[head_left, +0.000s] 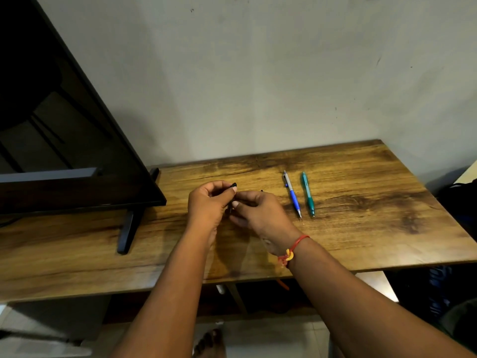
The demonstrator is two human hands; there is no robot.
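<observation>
Biggest risk: a small part is looking likely to pop loose and go rolling off the table, if that black pen is being pulled or twisted apart, which is my guess.
What'd cause it: both hands are working it in mid-air and not resting on the wood, so anything that slips is dropping and bouncing.
Second risk: the right hand is sitting just left of the blue pen, so a jerk outward could be knocking it into the teal pen on its far side.
Pen vs grip: the dark end is poking up past the left hand's fingertips, and the rest is running down between the two hands, mostly hidden.
Left hand: fingers are curling round the pen, pinching near the top end.
Right hand: fingers are also curling in and pinching the pen lower down, thumb pressing toward the left hand.
Where it is: being held above the table, a bit left of the blue pen.
Also around: a dark screen is standing well left of the blue pen.
</observation>
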